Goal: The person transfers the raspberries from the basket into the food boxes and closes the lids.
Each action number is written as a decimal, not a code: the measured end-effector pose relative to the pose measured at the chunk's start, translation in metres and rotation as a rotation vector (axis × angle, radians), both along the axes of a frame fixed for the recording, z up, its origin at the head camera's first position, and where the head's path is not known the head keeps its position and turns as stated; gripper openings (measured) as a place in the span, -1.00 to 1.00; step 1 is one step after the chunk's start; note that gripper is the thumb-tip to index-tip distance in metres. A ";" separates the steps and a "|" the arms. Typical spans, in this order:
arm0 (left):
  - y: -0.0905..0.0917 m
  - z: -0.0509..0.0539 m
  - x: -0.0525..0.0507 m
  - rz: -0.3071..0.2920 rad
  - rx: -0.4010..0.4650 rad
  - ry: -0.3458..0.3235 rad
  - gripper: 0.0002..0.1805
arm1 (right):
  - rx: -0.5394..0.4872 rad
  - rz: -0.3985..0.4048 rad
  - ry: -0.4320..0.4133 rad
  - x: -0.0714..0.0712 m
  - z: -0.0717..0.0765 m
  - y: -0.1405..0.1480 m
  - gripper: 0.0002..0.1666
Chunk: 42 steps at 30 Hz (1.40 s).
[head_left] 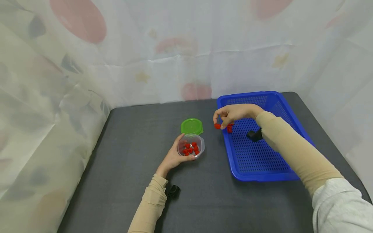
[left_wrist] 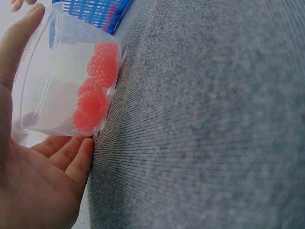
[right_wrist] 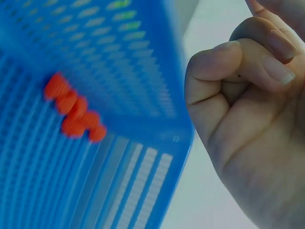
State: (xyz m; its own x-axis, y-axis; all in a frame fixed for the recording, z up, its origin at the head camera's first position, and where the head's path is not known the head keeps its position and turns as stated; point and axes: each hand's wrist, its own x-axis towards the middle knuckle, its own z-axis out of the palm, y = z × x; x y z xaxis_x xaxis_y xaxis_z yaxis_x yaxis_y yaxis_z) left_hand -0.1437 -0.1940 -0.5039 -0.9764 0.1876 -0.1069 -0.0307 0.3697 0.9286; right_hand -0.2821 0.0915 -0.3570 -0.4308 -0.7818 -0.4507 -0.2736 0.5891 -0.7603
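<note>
My left hand (head_left: 172, 158) holds a clear plastic container (left_wrist: 55, 86) on the table, thumb on one side and fingers on the other. Several red raspberries (head_left: 190, 149) lie on its bottom. Over the left rim of a blue basket (head_left: 243, 178), my right hand (head_left: 238, 112) pinches a red raspberry (head_left: 217, 126) between thumb and fingers. That berry is outside the right wrist view, where the other fingers (right_wrist: 209, 67) are curled. More raspberries (right_wrist: 76, 112) sit together inside the basket, against its side.
A green lid (head_left: 191, 126) lies on the dark grey table (head_left: 134, 139) just behind the container. The basket's raised, perforated walls stand between its berries and the container. A pale patterned curtain (head_left: 163, 74) hangs along the table's back and left sides.
</note>
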 end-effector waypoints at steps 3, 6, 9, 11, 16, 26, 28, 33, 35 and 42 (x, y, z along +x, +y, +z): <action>0.000 -0.001 0.000 0.005 0.003 -0.005 0.15 | -0.003 0.019 0.007 0.000 -0.002 -0.014 -0.67; 0.001 -0.001 0.000 0.011 -0.002 -0.022 0.15 | -0.005 0.043 0.008 0.000 -0.005 -0.027 -0.66; 0.001 0.003 0.001 0.006 -0.001 -0.042 0.15 | -0.010 0.060 0.000 0.000 -0.007 -0.037 -0.65; 0.002 0.012 0.003 -0.008 0.002 -0.050 0.15 | -0.015 0.070 -0.011 0.001 -0.009 -0.044 -0.63; 0.007 0.036 0.008 -0.041 0.000 -0.064 0.11 | -0.014 0.077 -0.035 0.002 -0.012 -0.058 -0.64; 0.001 0.012 -0.005 -0.042 -0.001 -0.047 0.12 | -0.017 0.111 -0.010 0.008 -0.023 -0.085 -0.69; 0.000 0.006 -0.005 -0.032 0.004 -0.035 0.11 | -0.013 0.118 -0.016 0.010 -0.027 -0.089 -0.69; -0.001 0.001 -0.003 -0.015 -0.002 -0.016 0.12 | -0.013 0.144 -0.051 0.014 -0.037 -0.098 -0.64; 0.000 0.000 -0.003 -0.009 -0.003 -0.013 0.11 | -0.013 0.152 -0.057 0.015 -0.040 -0.100 -0.61; 0.000 -0.001 -0.002 0.007 0.013 -0.018 0.09 | 0.011 0.160 -0.056 0.018 -0.046 -0.106 -0.61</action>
State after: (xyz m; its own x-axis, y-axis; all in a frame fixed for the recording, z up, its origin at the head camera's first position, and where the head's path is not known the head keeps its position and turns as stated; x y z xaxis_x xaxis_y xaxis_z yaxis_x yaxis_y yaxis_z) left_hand -0.1459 -0.1940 -0.5052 -0.9756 0.1826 -0.1217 -0.0495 0.3575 0.9326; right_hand -0.2641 -0.0146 -0.4034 -0.2753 -0.8334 -0.4792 -0.3218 0.5496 -0.7709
